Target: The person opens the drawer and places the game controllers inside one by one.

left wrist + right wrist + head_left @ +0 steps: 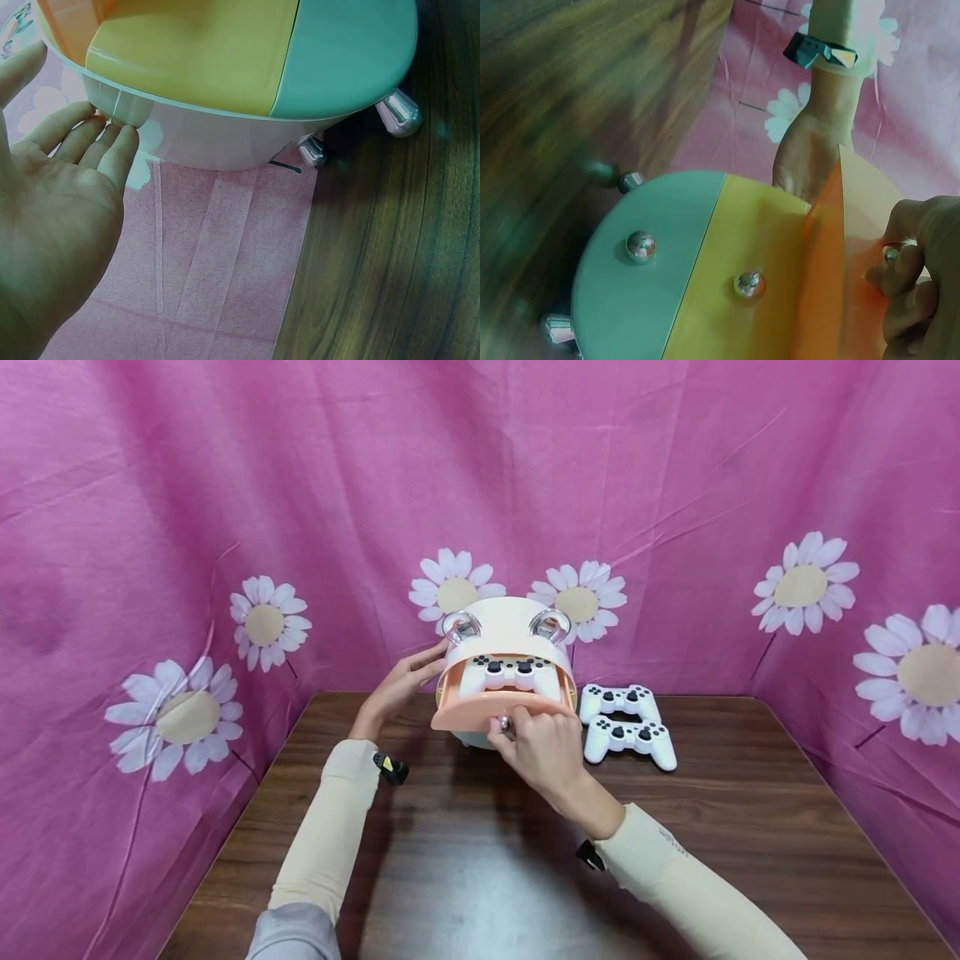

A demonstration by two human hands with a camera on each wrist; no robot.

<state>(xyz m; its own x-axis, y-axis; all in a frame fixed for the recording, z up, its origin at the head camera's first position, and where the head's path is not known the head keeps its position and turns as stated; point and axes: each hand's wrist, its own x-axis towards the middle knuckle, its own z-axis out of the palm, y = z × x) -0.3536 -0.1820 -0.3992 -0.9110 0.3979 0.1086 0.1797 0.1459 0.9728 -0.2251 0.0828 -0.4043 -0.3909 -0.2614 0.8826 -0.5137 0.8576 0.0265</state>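
Note:
A small rounded drawer cabinet [504, 620] with a white shell and two clear ring-shaped eyes stands at the back of the table. Its top orange drawer [459, 715] is pulled out, and a white game controller [510, 678] lies inside. My right hand [546, 758] pinches the silver knob [504, 723] on that drawer's front. At the cabinet's left side, my left hand [64, 217] rests its fingertips against the white shell, fingers nearly straight. Lower down, the yellow drawer [742, 247] and green drawer [645, 292] are closed, each with a round silver knob.
Two more white controllers [630, 739] lie on the dark wooden table [465, 877], right of the cabinet, one in front of the other. Short silver feet [399, 112] hold the cabinet up. A pink curtain [360, 510] with white flowers hangs behind and at both sides.

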